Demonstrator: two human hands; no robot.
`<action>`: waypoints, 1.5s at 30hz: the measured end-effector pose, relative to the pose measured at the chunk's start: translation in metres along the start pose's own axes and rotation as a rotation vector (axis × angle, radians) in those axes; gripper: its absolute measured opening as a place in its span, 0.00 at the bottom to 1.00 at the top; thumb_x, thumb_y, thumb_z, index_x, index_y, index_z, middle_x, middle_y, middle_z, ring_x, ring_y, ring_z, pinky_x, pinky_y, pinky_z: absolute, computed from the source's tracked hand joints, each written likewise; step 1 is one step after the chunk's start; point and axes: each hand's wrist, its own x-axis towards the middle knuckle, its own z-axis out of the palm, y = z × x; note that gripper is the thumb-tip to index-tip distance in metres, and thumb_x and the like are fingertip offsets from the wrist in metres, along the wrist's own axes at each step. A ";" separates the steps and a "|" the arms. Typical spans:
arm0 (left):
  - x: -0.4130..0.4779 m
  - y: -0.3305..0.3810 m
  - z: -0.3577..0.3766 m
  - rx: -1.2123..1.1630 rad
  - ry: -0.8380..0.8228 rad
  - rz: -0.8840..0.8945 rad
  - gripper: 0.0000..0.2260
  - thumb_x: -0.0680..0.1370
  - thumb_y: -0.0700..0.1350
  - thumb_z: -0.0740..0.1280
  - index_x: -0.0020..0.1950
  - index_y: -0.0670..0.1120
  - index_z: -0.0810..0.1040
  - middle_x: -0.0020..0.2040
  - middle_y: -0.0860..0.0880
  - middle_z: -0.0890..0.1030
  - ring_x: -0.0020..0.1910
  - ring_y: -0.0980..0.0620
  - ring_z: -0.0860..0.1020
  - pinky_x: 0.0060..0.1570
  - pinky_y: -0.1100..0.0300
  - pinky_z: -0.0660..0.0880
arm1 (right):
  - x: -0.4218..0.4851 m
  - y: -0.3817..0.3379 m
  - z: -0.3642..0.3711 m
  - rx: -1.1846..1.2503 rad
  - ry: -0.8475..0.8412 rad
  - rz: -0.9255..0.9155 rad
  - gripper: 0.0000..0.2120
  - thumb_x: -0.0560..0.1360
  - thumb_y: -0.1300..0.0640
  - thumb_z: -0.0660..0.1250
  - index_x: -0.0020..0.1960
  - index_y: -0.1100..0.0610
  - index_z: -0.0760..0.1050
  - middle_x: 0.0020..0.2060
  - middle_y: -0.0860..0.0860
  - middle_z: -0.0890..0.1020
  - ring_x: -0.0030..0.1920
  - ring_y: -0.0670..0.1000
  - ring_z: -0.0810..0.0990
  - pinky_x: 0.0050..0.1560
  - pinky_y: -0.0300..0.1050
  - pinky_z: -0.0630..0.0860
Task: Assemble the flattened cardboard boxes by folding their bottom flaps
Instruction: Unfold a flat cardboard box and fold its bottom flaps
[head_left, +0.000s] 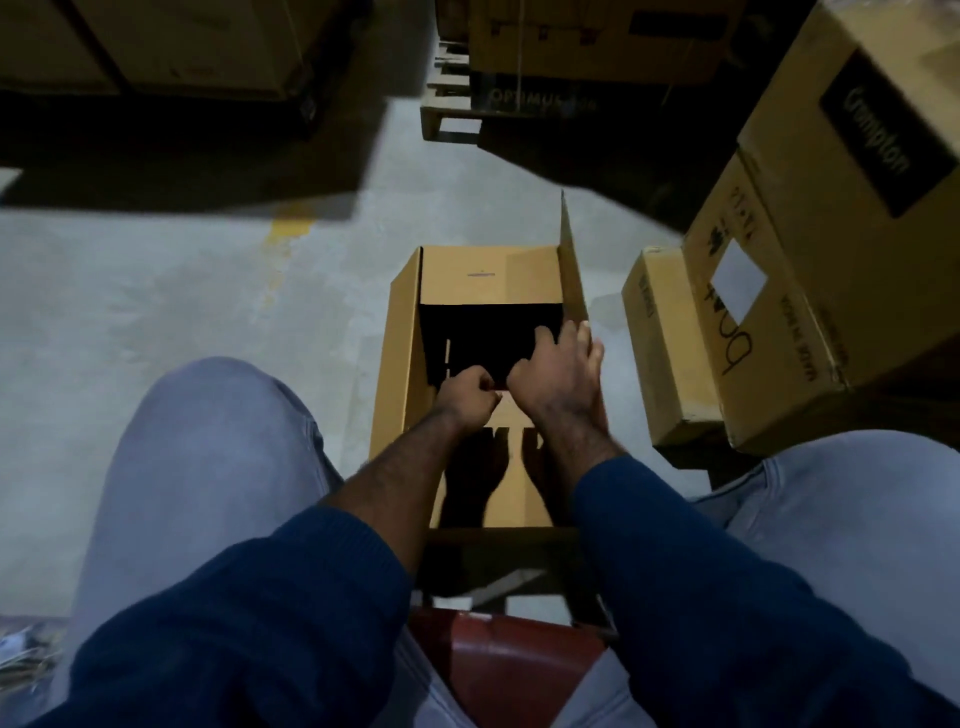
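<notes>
A brown cardboard box (400, 353) stands on the concrete floor between my knees, its open end up and dark inside. The near flap (511, 467) lies folded inward. The far flap (488, 273) leans back. The right flap (571, 260) stands upright. My left hand (465, 397) is curled at the far edge of the near flap, pinching it as far as I can tell. My right hand (558, 371) lies over the same edge, its fingers reaching to the base of the right flap. What the right fingers hold is hidden.
Stacked cardboard cartons (810, 270) crowd the right side, a small one (670, 348) closest to the box. More cartons on a wooden pallet (452, 119) stand ahead, and others at the far left (156, 47). I sit on a red seat (514, 670). Bare floor (182, 291) lies to the left.
</notes>
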 end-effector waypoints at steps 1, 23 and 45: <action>0.001 0.003 0.005 0.015 -0.008 0.026 0.06 0.81 0.47 0.67 0.58 0.50 0.78 0.52 0.50 0.80 0.48 0.51 0.78 0.46 0.54 0.78 | 0.001 0.013 0.001 -0.041 0.018 0.020 0.29 0.76 0.50 0.65 0.76 0.53 0.68 0.80 0.60 0.60 0.82 0.60 0.50 0.80 0.59 0.43; 0.012 -0.014 0.041 0.046 -0.187 0.045 0.12 0.83 0.44 0.66 0.66 0.47 0.75 0.55 0.46 0.80 0.51 0.48 0.79 0.55 0.48 0.80 | 0.014 0.106 0.077 0.269 -0.340 0.469 0.16 0.81 0.54 0.70 0.64 0.63 0.76 0.61 0.60 0.80 0.62 0.60 0.80 0.53 0.50 0.78; 0.018 -0.020 0.060 -0.119 -0.210 -0.029 0.08 0.81 0.44 0.68 0.60 0.50 0.77 0.49 0.50 0.81 0.48 0.50 0.80 0.42 0.57 0.73 | 0.041 0.113 0.087 -0.119 -0.296 0.243 0.27 0.81 0.34 0.55 0.46 0.57 0.77 0.38 0.52 0.79 0.39 0.53 0.78 0.45 0.50 0.79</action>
